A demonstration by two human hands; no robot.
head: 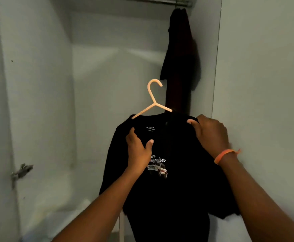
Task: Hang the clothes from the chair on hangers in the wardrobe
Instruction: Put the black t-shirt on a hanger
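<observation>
Black cotton-look T-shirt (162,189), printed with white script and a small car graphic, hangs in front of the open wardrobe (43,102), held up between both hands. A pale peach plastic hanger (153,100) sits in its neck opening; the hook rises free above the collar, tilted, and both shoulder arms run down under the fabric. The left hand (138,151) grips the shirt front just below the neck label, thumb and fingers curled into the cloth. The right hand (210,131) pinches the shirt's right shoulder seam at the collar edge, thumb on top; an orange wristband (224,155) circles that wrist. The shirt's lower hem runs out of view at the bottom. Above, a metal rail (151,0) crosses the top of the wardrobe; the hanger hook is well below it and not touching. One dark garment (181,55) already hangs from the rail at its far right end, against the right side panel, directly behind and above the held shirt. The rail to the left of that garment is bare, with open room across the middle and left of the compartment. The wardrobe's left wall carries a metal hinge (20,172) low down. The interior floor is dim and blurred; its contents cannot be told.
</observation>
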